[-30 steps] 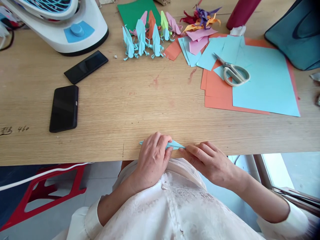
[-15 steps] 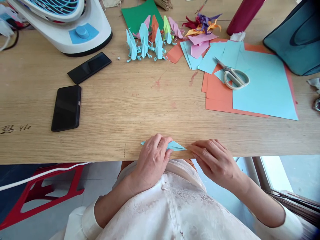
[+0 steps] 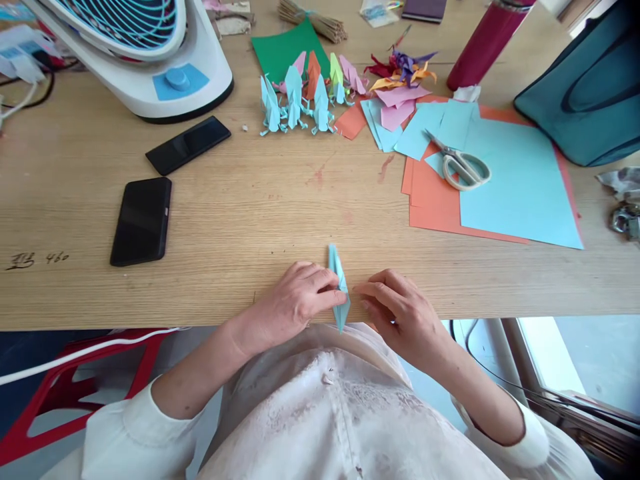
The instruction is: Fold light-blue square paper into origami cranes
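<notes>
A narrow folded piece of light blue paper (image 3: 339,267) stands nearly lengthwise to my body at the table's front edge, its lower tip reaching over the edge. The fingers and thumb of my left hand (image 3: 297,297) pinch it around its middle from the left. Just right of the paper is my right hand (image 3: 403,310), fingers bent and a little apart, holding nothing and not touching the paper.
Folded paper figures (image 3: 295,100) stand at the back beside a green sheet (image 3: 280,50). Scissors (image 3: 463,167) lie on blue and orange sheets (image 3: 525,187) at the right, near a teal bag (image 3: 585,93) and red bottle (image 3: 485,47). Two black phones (image 3: 141,221) and a fan (image 3: 200,73) are left.
The folded blue paper has turned from lying sideways to pointing away from me. My left hand has turned with it, and my right hand has shifted slightly left. The view has moved a little.
</notes>
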Motion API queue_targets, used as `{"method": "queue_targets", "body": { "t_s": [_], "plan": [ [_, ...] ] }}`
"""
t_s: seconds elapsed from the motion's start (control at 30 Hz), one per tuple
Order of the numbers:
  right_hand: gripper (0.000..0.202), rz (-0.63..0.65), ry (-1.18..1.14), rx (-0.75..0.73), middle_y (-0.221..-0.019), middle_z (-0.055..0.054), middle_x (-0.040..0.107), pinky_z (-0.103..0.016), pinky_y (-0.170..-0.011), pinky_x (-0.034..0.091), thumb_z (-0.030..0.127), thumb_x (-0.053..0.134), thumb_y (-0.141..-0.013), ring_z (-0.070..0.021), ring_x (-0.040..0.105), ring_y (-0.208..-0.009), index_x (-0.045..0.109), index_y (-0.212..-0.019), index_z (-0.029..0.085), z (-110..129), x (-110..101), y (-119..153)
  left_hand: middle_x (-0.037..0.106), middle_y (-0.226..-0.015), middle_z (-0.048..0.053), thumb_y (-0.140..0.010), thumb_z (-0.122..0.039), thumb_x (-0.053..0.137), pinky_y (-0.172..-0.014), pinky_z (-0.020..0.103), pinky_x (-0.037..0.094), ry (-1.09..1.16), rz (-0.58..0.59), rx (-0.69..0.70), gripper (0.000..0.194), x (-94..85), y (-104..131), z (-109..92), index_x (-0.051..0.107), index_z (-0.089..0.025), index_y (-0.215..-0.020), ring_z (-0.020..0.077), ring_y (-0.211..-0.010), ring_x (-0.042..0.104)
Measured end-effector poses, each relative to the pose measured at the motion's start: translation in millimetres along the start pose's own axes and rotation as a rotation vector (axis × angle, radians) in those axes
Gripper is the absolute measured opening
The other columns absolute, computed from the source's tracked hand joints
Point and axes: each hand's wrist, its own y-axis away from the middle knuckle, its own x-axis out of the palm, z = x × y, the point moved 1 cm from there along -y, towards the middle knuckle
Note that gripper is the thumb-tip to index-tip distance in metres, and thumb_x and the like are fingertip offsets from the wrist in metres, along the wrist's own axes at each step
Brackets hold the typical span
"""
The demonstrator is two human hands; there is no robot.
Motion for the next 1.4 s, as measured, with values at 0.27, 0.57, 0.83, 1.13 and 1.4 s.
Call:
{"method": "queue_targets", "body": {
  "t_s": [0.27, 0.57, 0.83, 1.13, 1.4],
  "plan": [
    [0.033, 0.159, 0.176, -0.326, -0.137, -0.011, 0.061, -0.042, -0.095, 0.043, 0.013, 0.045, -0.1, -0.0246, 0.053, -0.128, 0.055, -0.131, 0.019, -15.0, -4.8, -26.9, 0.07, -0.111, 0.005, -0.098, -0.01, 0.048, -0.1, 0.034, 0.044, 0.059, -0.093, 0.089, 0.018, -4.4, 0.7, 7.9, 0.063, -0.018, -0.102, 0.0187, -0.115, 0.06],
    [0.021, -0.065, 0.424, -0.252, -0.11, -0.009, 0.072, -0.036, -0.076, 0.041, 0.012, 0.059, -0.094, -0.0199, 0.064, -0.088, 0.064, -0.115, 0.013, -1.4, 5.1, 6.6, 0.069, -0.113, 0.007, -0.093, -0.015, 0.06, -0.09, 0.036, 0.048, -0.093, -0.301, -0.093, 0.018, 15.9, 28.8, -23.2, 0.063, -0.017, -0.11, 0.0205, -0.104, 0.063],
    [0.027, -0.109, 0.445, -0.226, -0.107, -0.011, 0.069, -0.036, -0.072, 0.039, 0.01, 0.06, -0.092, -0.0212, 0.057, -0.086, 0.063, -0.119, 0.013, 0.2, 8.9, 12.1, 0.071, -0.103, 0.004, -0.093, -0.012, 0.059, -0.08, 0.035, 0.046, -0.199, -0.365, -0.067, 0.016, 25.6, 13.7, -24.8, 0.064, -0.018, -0.106, 0.0194, -0.092, 0.063],
    [0.021, -0.063, 0.363, -0.337, -0.097, -0.012, 0.065, -0.034, -0.068, 0.04, 0.006, 0.053, -0.095, -0.0199, 0.053, -0.079, 0.061, -0.113, 0.01, -0.7, 15.6, 11.6, 0.072, -0.098, 0.005, -0.092, -0.011, 0.059, -0.08, 0.035, 0.047, -0.2, -0.388, -0.083, 0.014, 27.4, 13.4, -25.4, 0.066, -0.018, -0.102, 0.0195, -0.091, 0.063],
    [0.006, -0.096, 0.397, -0.33, -0.084, -0.006, 0.065, -0.033, -0.069, 0.039, 0.011, 0.06, -0.092, -0.0166, 0.056, -0.074, 0.064, -0.093, 0.016, 4.7, 15.3, 2.2, 0.071, -0.1, 0.005, -0.092, -0.01, 0.059, -0.085, 0.034, 0.049, -0.167, -0.384, -0.099, 0.015, 23.9, 21.8, -23.4, 0.064, -0.017, -0.104, 0.0194, -0.096, 0.063]
  ]
}}
